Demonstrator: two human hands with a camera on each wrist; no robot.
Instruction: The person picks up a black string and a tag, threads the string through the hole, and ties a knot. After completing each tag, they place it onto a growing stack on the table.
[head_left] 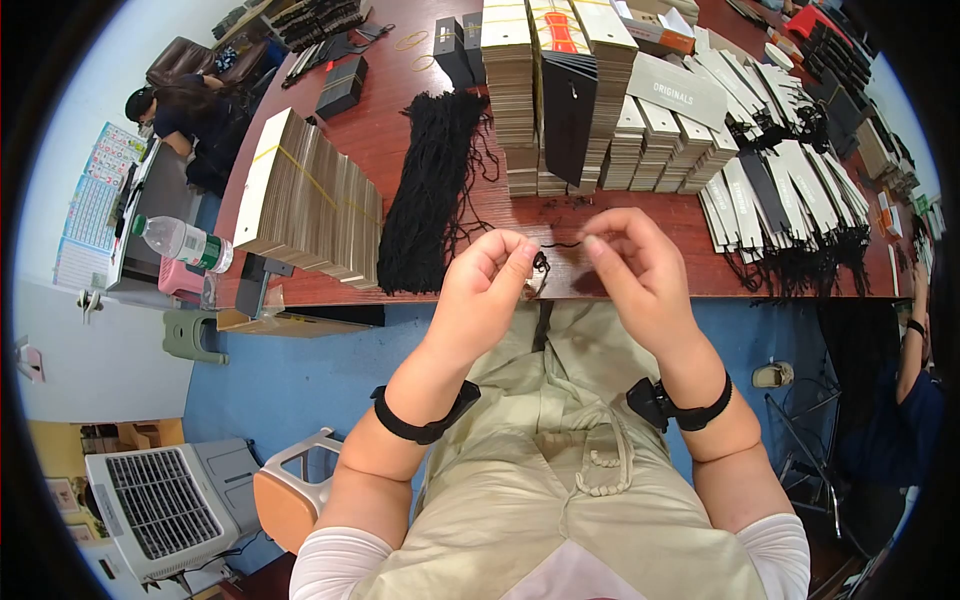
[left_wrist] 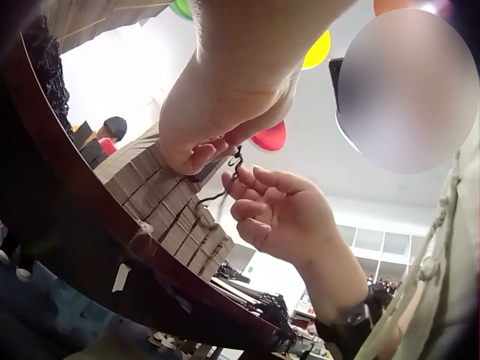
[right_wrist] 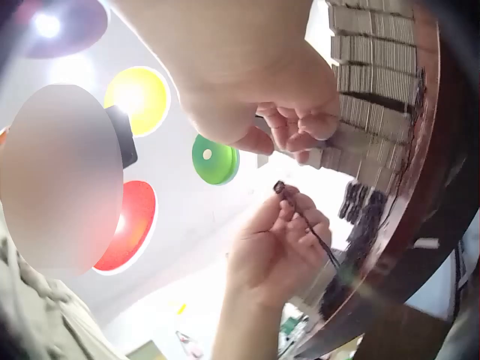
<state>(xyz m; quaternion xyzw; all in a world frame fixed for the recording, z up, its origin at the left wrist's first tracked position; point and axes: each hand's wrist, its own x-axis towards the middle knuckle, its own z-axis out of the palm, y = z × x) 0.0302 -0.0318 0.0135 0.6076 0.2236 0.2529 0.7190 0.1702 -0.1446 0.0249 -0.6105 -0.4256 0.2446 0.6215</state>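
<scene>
Black cord (head_left: 541, 262) | left hand (head_left: 485, 292) pinching it | right hand (head_left: 640, 272): grip unclear | card (head_left: 680, 92) reads "ORIGINALS"

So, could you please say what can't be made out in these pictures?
Cord inside the left hand: hidden by its fingers, head view.
Whether the right hand grips it: fingertips blurred, head view.
Bottle label print: too small, head view.
Person at right: cut off by dark edge, head view.
</scene>
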